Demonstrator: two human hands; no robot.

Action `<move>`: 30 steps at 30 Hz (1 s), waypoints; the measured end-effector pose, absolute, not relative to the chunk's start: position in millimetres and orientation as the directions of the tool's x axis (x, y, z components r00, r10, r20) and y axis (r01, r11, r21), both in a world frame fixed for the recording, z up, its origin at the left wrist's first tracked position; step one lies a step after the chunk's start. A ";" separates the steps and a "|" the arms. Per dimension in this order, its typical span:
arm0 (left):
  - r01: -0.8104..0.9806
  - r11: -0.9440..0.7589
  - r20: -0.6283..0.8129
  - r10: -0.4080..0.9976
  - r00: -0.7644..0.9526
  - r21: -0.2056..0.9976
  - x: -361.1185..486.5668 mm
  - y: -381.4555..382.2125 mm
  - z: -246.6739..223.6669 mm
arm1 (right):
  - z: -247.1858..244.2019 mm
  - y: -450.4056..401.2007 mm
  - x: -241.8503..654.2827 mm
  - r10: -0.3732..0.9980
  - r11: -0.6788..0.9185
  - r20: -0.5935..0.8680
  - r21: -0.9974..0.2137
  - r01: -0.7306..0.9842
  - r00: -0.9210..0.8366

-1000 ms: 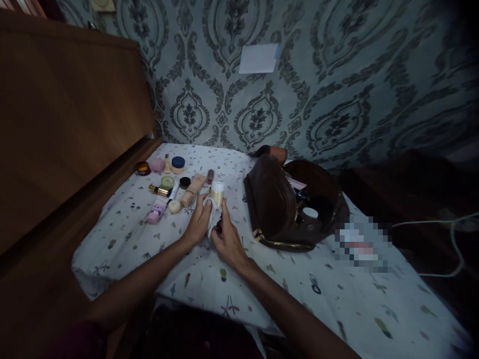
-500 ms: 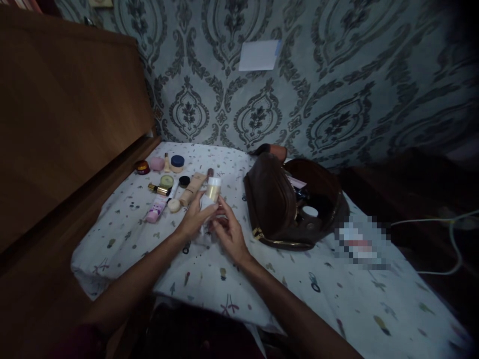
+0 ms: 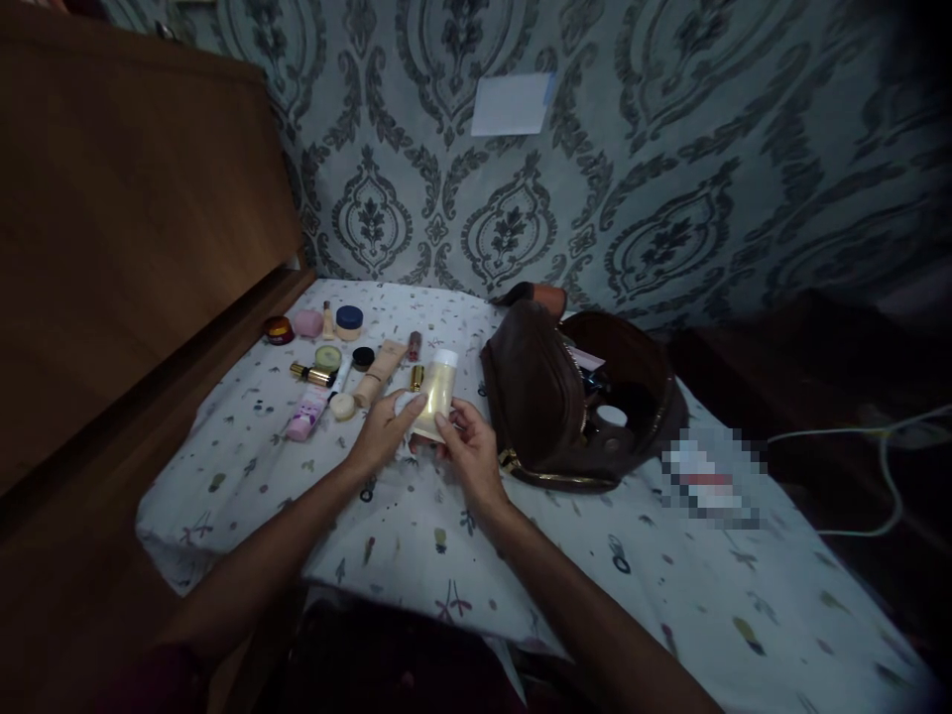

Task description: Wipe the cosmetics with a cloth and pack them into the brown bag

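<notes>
Tube [image 3: 441, 389], pale gold with a white cap, sits between the two hands near the middle of my view, above the worktop [image 3: 402, 540], tilted with its cap pointing away from me. My left hand [image 3: 378, 433] is partly closed round its left side, thumb across the front, with a white cloth [image 3: 403, 402] bunched in the same grip; I take the cloth to be there so it lies against the tube's surface. My right hand [image 3: 476, 454] is loosely curled, thumb on the lower end, probably to steady it while the left does the firmer holding. What the fingers do underneath, I cannot tell. Just beyond the left fingertips is a gold lipstick [image 3: 417, 377]. To the left, the tan tube [image 3: 382, 371], pink tube [image 3: 307, 411], black jar [image 3: 363, 358] and blue-lidded jar [image 3: 349, 322] lie or stand grouped, seemingly so each stays visible and within reach. On the right, the brown bag [image 3: 530, 382] gapes open, a white lid [image 3: 611, 416] showing inside.
</notes>
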State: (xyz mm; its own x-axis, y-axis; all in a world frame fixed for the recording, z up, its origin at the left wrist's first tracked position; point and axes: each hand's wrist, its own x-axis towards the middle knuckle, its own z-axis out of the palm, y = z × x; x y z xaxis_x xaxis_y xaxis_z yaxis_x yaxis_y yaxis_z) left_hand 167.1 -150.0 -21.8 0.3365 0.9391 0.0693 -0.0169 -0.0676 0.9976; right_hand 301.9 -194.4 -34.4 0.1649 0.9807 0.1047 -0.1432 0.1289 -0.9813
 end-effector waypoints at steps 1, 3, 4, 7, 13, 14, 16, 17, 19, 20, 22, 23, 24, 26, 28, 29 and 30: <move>0.017 -0.110 0.098 0.937 0.336 0.994 166.6 -150.3 -21.8 | -33.4 -195.0 301.6 0.984 0.128 0.106 -0.981 -0.145 0.146; 0.073 -0.198 0.164 0.930 0.329 0.977 166.0 -150.4 -22.5 | -32.6 -196.3 300.4 0.988 0.125 0.110 -0.982 -0.142 0.108; 0.093 -0.235 0.195 0.928 0.317 0.968 165.8 -150.3 -23.0 | -32.9 -196.9 299.6 0.990 0.124 0.113 -0.983 -0.133 0.090; 0.119 -0.268 0.235 0.943 0.236 0.956 165.9 -148.9 -24.0 | -36.5 -199.1 296.4 0.991 0.127 0.123 -0.988 -0.092 0.048; -0.055 -0.191 0.195 0.978 0.077 0.980 166.8 -146.8 -17.7 | -46.6 -202.0 292.1 0.988 0.154 0.154 -0.988 0.017 -0.010; -0.089 -0.180 0.187 0.979 0.075 0.980 166.8 -146.4 -16.7 | -47.2 -202.2 292.2 0.987 0.163 0.163 -0.986 0.023 -0.013; -0.168 -0.131 0.150 0.983 0.102 0.977 166.7 -145.6 -16.2 | -46.9 -202.3 292.8 0.984 0.176 0.176 -0.984 0.030 -0.012; -0.206 -0.098 0.127 0.983 0.131 0.974 166.5 -145.3 -16.5 | -46.3 -202.4 293.2 0.984 0.176 0.176 -0.984 0.035 -0.008; -0.254 -0.040 0.092 0.977 0.194 0.966 166.5 -145.2 -17.7 | -44.7 -202.5 293.9 0.987 0.162 0.162 -0.986 0.038 0.007; -0.262 -0.020 0.081 0.971 0.223 0.965 166.8 -145.7 -18.4 | -43.9 -202.3 294.0 0.988 0.156 0.157 -0.987 0.037 0.016; -0.252 0.007 0.070 0.952 0.297 0.968 168.2 -147.9 -19.0 | -42.6 -201.5 294.0 0.987 0.153 0.153 -0.988 0.015 0.042; -0.240 0.021 0.064 0.938 0.341 0.971 169.2 -149.4 -18.9 | -42.0 -200.8 293.9 0.987 0.152 0.151 -0.988 -0.005 0.059; -0.223 0.036 0.055 0.921 0.386 0.974 170.2 -151.0 -18.4 | -41.4 -200.0 293.8 0.987 0.149 0.147 -0.988 -0.028 0.072; -0.185 0.052 0.037 0.894 0.447 0.981 171.1 -153.5 -16.0 | -39.6 -198.7 294.3 0.988 0.136 0.130 -0.988 -0.071 0.082; -0.156 0.047 0.028 0.894 0.447 0.987 169.3 -154.1 -11.7 | -36.0 -198.7 296.4 0.990 0.132 0.128 -0.988 -0.083 0.058; -0.143 0.028 0.037 0.902 0.429 0.989 167.1 -153.6 -9.1 | -33.1 -199.4 298.2 0.989 0.144 0.142 -0.987 -0.072 0.036; -0.129 0.007 0.047 0.911 0.410 0.992 164.3 -152.5 -6.3 | -29.3 -200.6 300.7 0.986 0.166 0.166 -0.985 -0.048 0.014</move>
State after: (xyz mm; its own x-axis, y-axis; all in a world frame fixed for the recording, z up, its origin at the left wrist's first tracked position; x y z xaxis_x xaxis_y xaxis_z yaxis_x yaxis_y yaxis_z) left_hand 164.3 -152.5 -6.3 0.4099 0.9109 0.0473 -0.1294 0.0067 0.9916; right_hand 300.7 -200.6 -29.3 0.0137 0.9861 0.1655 -0.0476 0.1660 -0.9850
